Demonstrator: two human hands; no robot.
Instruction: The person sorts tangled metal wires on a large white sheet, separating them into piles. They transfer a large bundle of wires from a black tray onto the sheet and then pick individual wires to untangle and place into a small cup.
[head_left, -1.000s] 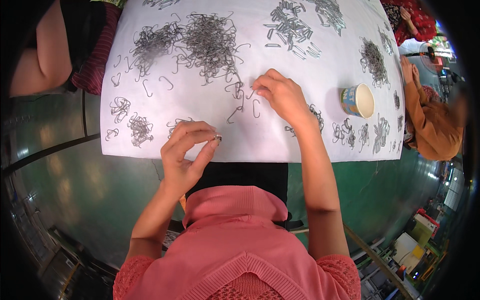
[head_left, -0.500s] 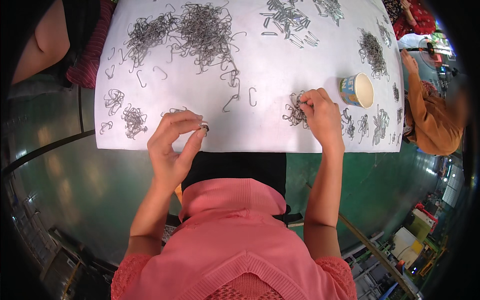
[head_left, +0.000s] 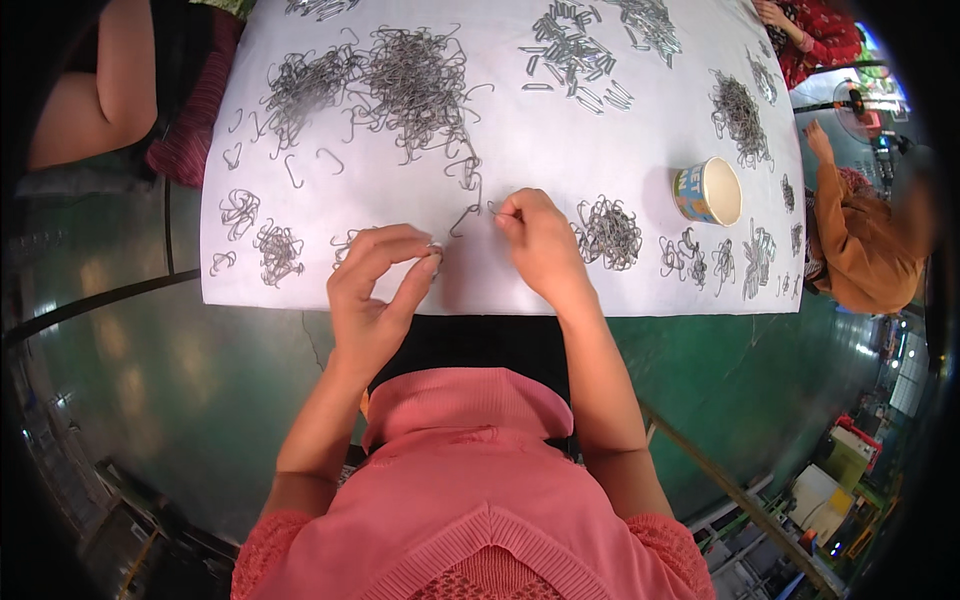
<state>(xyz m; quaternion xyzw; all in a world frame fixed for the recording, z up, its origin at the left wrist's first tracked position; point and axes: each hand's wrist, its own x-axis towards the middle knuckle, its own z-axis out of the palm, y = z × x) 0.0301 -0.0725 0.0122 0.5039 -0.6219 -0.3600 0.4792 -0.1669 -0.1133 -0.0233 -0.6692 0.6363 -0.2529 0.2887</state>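
Hooks (head_left: 278, 252) of bent grey wire sit in a small heap toward the left of our white-covered table (head_left: 330, 215). Next comes our left hand (head_left: 375, 275), thumb and fingers pinched together on a small metallic piece (head_left: 436, 248), too little shown to make out its shape. Beyond it spreads a large heap of hooks (head_left: 415, 90). Between our hands lies a slanting hook (head_left: 463, 220), its long axis running from near left to far right. Just right of that, a curved wire end (head_left: 491, 208) pokes leftward from the fingertips of our right hand (head_left: 540, 245); these look closed on it, though the rest is hidden, so we cannot tell its axis. That hand is clearly the nearer one. Just to its right sits another heap of hooks (head_left: 608, 235), then a paper cup (head_left: 693, 195).
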